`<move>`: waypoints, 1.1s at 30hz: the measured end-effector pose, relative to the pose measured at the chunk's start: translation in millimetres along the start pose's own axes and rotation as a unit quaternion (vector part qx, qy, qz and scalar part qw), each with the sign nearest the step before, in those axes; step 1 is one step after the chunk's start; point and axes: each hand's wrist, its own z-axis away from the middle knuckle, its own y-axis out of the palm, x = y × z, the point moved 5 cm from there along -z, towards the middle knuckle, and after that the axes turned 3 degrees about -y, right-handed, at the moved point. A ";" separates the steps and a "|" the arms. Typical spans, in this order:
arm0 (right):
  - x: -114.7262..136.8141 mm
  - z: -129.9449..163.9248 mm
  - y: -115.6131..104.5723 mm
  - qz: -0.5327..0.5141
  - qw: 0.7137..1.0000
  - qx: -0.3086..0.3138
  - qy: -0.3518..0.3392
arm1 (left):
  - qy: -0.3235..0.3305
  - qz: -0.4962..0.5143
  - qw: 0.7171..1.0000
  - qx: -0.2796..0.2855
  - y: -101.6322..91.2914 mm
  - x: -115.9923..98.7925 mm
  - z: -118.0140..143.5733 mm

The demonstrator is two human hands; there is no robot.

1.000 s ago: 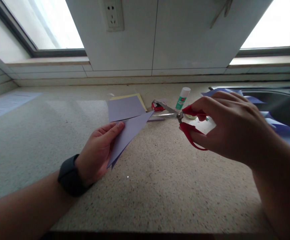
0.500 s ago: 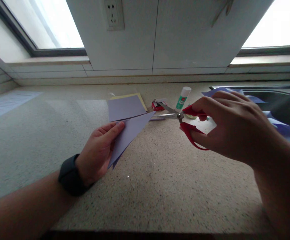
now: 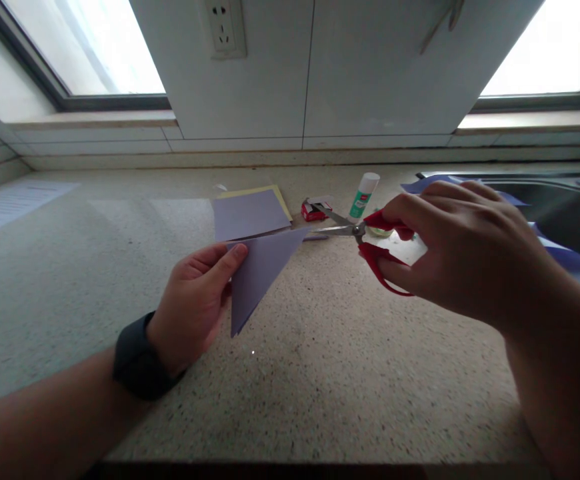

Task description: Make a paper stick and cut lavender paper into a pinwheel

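Note:
My left hand, with a dark band on the wrist, pinches a folded triangle of purple paper between thumb and fingers. The paper's pointed tip faces right. In my right hand is a pair of scissors with red handles. Their metal blades are spread apart and point left, close to the paper's tip; whether they touch it I cannot tell. Behind the triangle, flat purple sheets with a yellow sheet under them lie on the counter.
On the speckled counter stand a white and green glue stick and a small red box. Purple paper pieces lie at the sink on the right. A printed sheet is at far left.
My left hand has turned the folded paper slightly, so its lower corner swung right and its tip dropped a little. The scissors remain spread, almost unmoved.

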 end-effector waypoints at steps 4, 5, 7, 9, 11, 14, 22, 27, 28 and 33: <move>-0.7 0.9 0.2 0.010 1.000 0.006 -0.005 | 0.037 -0.022 0.999 -0.001 -3.4 -0.8 0.0; -1.1 1.1 0.8 0.011 1.000 0.007 -0.009 | 0.047 -0.032 0.998 0.000 -4.4 -1.1 0.0; -2.1 1.4 1.8 0.013 1.000 0.003 -0.013 | 0.063 -0.049 0.997 0.001 -6.4 -1.4 -0.2; -2.9 1.2 2.6 0.013 1.000 -0.010 -0.013 | 0.072 -0.060 0.996 0.005 -7.8 -1.0 -0.4; -3.1 0.6 3.3 0.009 1.000 -0.024 -0.014 | 0.074 -0.068 0.995 0.012 -8.5 -0.3 -0.4; -2.0 0.0 5.1 0.009 0.999 -0.029 -0.021 | 0.070 -0.066 0.995 0.016 -9.3 1.3 0.2; 1.0 0.3 9.4 0.008 0.999 -0.041 -0.019 | 0.081 -0.086 0.993 0.019 -10.7 3.5 2.1; 7.9 -0.7 7.1 0.002 1.000 -0.013 -0.020 | 0.103 -0.107 0.989 0.026 -9.9 1.5 3.3; 9.3 -0.9 6.8 0.001 1.000 -0.003 -0.019 | 0.110 -0.115 0.987 0.028 -9.6 0.8 3.7; 11.7 -0.7 7.7 -0.014 1.000 0.011 -0.019 | 0.128 -0.130 0.982 0.041 -7.3 -1.5 5.7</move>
